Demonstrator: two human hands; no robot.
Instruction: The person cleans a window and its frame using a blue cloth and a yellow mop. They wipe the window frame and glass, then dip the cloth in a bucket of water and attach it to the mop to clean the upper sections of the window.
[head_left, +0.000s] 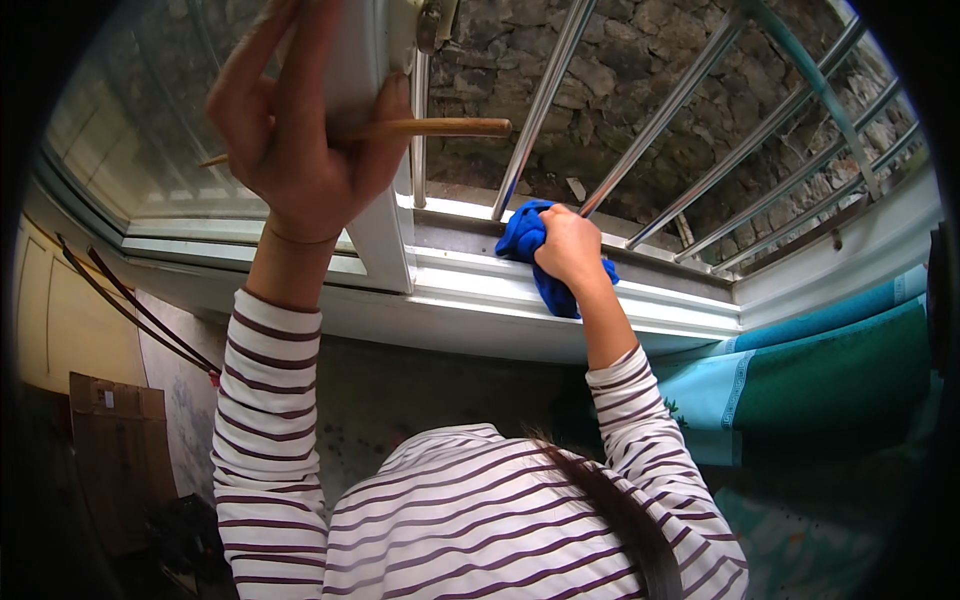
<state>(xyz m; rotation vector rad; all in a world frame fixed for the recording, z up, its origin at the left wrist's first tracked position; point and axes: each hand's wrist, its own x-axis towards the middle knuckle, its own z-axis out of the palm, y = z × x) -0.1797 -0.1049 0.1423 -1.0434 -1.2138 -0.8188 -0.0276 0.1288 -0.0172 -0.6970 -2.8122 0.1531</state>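
Note:
My left hand (300, 142) is raised at the white sliding window frame (386, 225), with a thin wooden stick (465, 127) held under the thumb. The stick runs sideways across the palm, and its narrow tip shows left of the hand. My fingertips are cut off at the picture's top, so how they touch the frame is hard to make out. Lower right, my right hand (571, 244) grips a bunched blue cloth (551, 289). The cloth lies on the white window track (472, 277) and the grey ledge behind it, close to the metal bars.
Shiny metal bars (547, 105) stand outside the opening, before a rough stone wall (487, 82). A green and light-blue curtain (825, 375) hangs at the right. Lower left are a cardboard box (120, 450), a black plastic bag (184, 532) and dark straps (150, 319).

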